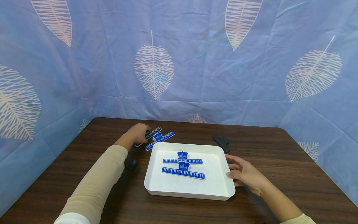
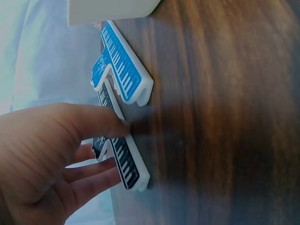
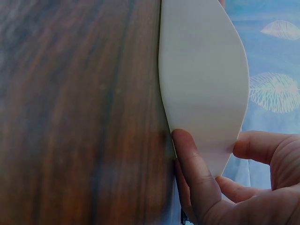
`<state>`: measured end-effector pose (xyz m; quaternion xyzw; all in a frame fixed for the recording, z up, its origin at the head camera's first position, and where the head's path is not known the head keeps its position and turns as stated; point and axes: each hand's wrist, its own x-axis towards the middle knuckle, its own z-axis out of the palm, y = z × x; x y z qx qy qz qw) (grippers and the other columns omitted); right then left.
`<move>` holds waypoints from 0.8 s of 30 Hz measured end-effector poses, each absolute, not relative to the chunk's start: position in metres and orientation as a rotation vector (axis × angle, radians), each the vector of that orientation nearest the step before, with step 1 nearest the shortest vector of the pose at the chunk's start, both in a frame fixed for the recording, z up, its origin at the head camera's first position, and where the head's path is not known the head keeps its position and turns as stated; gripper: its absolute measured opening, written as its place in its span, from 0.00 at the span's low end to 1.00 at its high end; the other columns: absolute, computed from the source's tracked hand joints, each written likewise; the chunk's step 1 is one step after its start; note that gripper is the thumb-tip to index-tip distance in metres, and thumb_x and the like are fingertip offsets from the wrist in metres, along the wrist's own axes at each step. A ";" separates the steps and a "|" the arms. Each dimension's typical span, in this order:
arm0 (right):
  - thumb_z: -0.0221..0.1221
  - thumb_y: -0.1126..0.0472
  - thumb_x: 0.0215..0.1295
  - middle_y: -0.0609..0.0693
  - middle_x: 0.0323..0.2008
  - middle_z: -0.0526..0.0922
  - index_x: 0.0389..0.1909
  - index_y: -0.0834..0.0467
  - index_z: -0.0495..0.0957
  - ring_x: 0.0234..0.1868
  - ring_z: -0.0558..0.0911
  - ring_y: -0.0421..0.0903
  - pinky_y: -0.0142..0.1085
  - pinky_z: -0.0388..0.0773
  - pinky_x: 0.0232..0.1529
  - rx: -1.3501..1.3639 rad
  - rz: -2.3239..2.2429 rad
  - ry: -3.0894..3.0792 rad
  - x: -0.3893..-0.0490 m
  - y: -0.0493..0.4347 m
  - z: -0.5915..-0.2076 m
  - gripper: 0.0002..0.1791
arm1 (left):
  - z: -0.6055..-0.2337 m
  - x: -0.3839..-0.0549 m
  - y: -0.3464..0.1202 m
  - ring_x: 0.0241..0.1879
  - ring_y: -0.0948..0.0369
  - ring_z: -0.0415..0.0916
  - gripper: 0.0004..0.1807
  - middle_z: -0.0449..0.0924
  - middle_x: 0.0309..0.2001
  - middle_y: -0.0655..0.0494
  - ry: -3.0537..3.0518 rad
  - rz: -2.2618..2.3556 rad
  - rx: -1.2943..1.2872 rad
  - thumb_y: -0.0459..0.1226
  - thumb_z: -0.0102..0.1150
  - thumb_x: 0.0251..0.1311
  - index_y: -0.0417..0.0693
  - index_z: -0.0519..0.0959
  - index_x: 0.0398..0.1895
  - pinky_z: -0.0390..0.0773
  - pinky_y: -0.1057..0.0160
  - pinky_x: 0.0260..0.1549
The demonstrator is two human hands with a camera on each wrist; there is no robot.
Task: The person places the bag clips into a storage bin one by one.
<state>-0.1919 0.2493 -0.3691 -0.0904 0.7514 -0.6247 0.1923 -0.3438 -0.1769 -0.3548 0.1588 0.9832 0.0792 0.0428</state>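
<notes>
On tbl (image 1: 279,155), L hand (image 1: 138,133) pinching blk clip (image 2: 125,164), R hand (image 1: 244,173) gripping tray (image 1: 179,186)

The table (image 1: 279,161) (wood-grained) bears clips (image 1: 159,140) and a tray (image 1: 176,186).

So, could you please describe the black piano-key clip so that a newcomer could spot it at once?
On the brown table, find the white tray and look beyond its far left corner. There the left hand pinches the black piano-key clip, beside a blue clip. Its keyboard strip is black and white, its neighbour's blue and white.
</notes>
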 end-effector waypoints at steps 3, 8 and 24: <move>0.58 0.69 0.64 0.76 0.61 0.63 0.75 0.66 0.42 0.47 0.82 0.56 0.52 0.82 0.42 -0.251 -1.752 2.112 -0.192 0.249 -0.369 0.45 | -0.356 -0.344 -0.178 0.52 0.49 0.75 0.31 0.77 0.56 0.42 3.018 0.232 0.504 0.34 0.70 0.50 0.37 0.75 0.60 0.74 0.50 0.55; 0.58 0.69 0.65 0.76 0.62 0.62 0.75 0.66 0.42 0.47 0.82 0.57 0.52 0.82 0.42 -0.250 -1.751 2.110 -0.192 0.250 -0.369 0.45 | -0.357 -0.344 -0.180 0.50 0.50 0.75 0.31 0.78 0.55 0.43 3.032 0.217 0.521 0.34 0.72 0.47 0.38 0.77 0.58 0.74 0.51 0.54; 0.58 0.68 0.65 0.74 0.61 0.64 0.75 0.66 0.43 0.46 0.82 0.55 0.52 0.82 0.42 -0.256 -1.755 2.108 -0.191 0.248 -0.369 0.44 | -0.352 -0.334 -0.185 0.49 0.51 0.74 0.30 0.79 0.51 0.45 3.036 0.260 0.520 0.33 0.73 0.43 0.40 0.79 0.55 0.74 0.50 0.55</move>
